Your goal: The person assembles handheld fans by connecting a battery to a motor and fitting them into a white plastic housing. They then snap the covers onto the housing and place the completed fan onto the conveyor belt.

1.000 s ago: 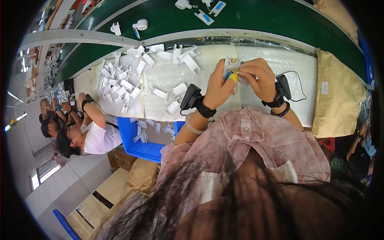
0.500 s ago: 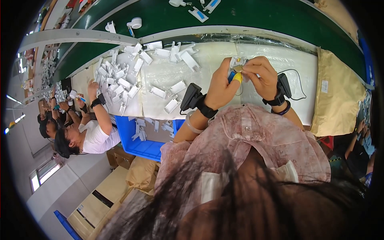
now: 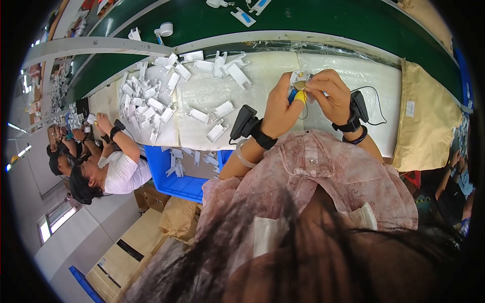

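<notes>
My left hand (image 3: 282,112) is closed round a small white plastic part (image 3: 296,77) with a blue piece beside it, held above the table. Something yellow, like a finger cover (image 3: 301,95), sits at my left thumb tip. Close against it, my right hand (image 3: 331,96) is pinched at the same part, where a small tan piece (image 3: 301,85) shows between the hands. The fingers hide what exactly the right hand grips. A thin dark wire hangs below. Both wrists wear black straps with box-shaped devices.
White plastic housings (image 3: 151,103) lie heaped on the left of the plastic-covered table (image 3: 268,126). Beyond runs a green conveyor belt (image 3: 323,20) carrying white parts. A blue crate (image 3: 184,189) stands lower left, brown paper (image 3: 424,121) lies right. Co-workers (image 3: 121,171) sit to the left.
The white parts on the green belt have shifted left. The nearest co-worker's raised hand has moved down and left. My hands stay nearly in place, still working at the white part.
</notes>
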Demonstrator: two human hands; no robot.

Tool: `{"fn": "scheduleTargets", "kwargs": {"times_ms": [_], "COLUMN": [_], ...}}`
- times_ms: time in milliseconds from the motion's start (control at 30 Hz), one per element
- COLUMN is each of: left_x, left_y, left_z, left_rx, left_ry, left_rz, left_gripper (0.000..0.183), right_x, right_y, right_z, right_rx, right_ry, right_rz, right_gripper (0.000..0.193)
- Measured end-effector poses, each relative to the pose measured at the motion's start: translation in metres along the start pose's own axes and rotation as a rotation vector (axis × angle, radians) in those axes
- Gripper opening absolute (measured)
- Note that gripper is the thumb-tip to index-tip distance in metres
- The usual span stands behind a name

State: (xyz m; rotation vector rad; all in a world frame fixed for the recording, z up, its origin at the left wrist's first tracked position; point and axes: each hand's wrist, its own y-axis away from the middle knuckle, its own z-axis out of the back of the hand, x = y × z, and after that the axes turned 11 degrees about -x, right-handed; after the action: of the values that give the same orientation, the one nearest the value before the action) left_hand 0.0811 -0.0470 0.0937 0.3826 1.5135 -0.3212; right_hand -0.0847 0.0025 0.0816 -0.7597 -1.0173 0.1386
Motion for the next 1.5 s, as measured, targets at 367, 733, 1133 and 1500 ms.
{"fn": "scheduleTargets", "kwargs": {"times_ms": [367,733,1133,1500], "left_x": [0.003,0.007,0.013,0.018], "left_y": [-0.002,0.005,0.007,0.009], "left_z": [0.008,-0.003,-0.005,0.006], "left_rx": [0.100,-0.018,-0.044,-0.084], "left_ry": [0.119,0.108,0.005,-0.014], "left_rz": [0.044,0.027,-0.001,0.011], "left_gripper": [0.038,0.037,0.030,0.022], "right_x": [0.002,0.004,0.006,0.009], "right_y": [-0.001,-0.008,-0.004,-0.001], "right_z": [-0.002,0.003,0.007,-0.010], "right_rx": [-0.052,-0.009,0.044,0.059], "right_ry": [0.007,0.048,0.072,0.098], "right_rz": [-0.041,0.041,0.065,0.035], "right_gripper": [0.021,0.025,0.023,0.022]}}
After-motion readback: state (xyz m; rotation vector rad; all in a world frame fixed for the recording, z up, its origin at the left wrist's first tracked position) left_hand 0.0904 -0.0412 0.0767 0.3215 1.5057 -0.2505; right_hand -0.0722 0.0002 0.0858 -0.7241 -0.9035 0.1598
